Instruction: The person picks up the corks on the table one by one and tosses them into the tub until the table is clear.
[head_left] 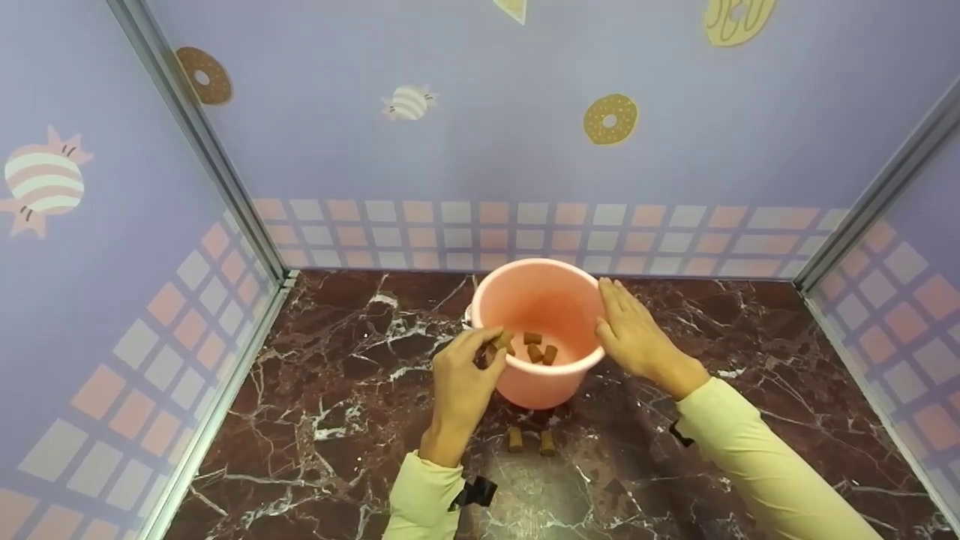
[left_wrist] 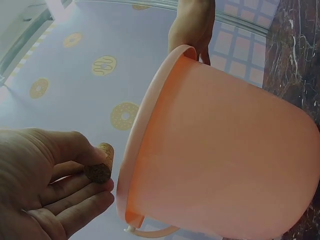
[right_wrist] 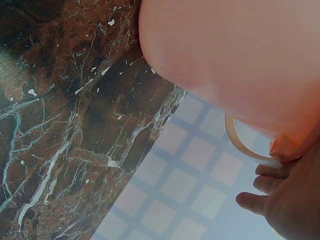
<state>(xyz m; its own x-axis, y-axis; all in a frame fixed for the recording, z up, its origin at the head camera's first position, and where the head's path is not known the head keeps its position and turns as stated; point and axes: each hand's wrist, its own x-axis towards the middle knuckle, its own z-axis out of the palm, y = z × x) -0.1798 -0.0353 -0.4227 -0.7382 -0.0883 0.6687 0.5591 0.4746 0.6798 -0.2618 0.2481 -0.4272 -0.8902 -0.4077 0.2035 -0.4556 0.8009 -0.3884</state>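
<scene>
A pink bucket (head_left: 541, 386) stands upright on the dark marbled surface. My left hand (head_left: 465, 379) is at the near left of its rim, pinching a cork (left_wrist: 101, 164) between thumb and fingers. In the left wrist view that cork is just outside the rim, apart from it. Against the right side of the rim rests my right hand (head_left: 637, 334), its fingers fairly straight. Several brown corks (head_left: 534, 352) lie on the bucket's floor. Two more corks, a left one (head_left: 515, 439) and a right one (head_left: 547, 442), stand in front of the bucket.
A pale bucket handle (right_wrist: 240, 142) hangs down the outside. Behind the bucket rises a lilac back wall (head_left: 495, 150) with printed sweets and checks. Similar side walls close off the marbled surface (head_left: 337, 420) at left and right.
</scene>
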